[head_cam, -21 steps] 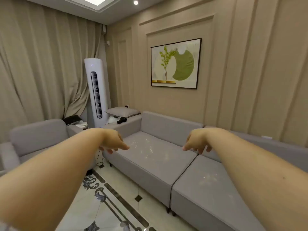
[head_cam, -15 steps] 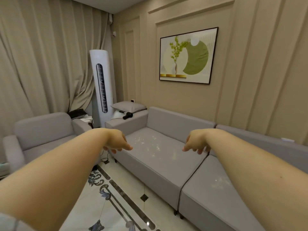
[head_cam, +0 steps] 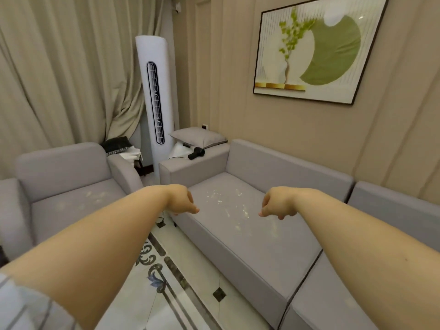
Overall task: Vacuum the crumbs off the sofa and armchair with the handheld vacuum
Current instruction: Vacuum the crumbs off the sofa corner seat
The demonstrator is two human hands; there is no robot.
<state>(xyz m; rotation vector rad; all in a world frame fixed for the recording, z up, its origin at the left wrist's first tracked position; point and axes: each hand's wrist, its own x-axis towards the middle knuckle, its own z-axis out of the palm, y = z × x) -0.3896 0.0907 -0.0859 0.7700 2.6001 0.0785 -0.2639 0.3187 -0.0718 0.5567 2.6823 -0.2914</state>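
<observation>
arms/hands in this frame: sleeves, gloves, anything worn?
Both forearms are bare from the elbow down. The left hand and right hand wear no gloves, and no rings, watch or bands show on the wrists. The only clothing in view is a light grey sleeve with thin darker stripes, at the lower left corner on the left upper arm. The right arm shows no sleeve in frame.

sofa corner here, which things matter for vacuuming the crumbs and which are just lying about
For the job:
- handheld vacuum on the sofa's armrest
- sofa, crumbs on its seat
- armchair, crumbs on its seat too
- left hand and right hand, both holding nothing

Just lying about:
- grey pillow
- tower air conditioner
- framed picture
- curtains
</observation>
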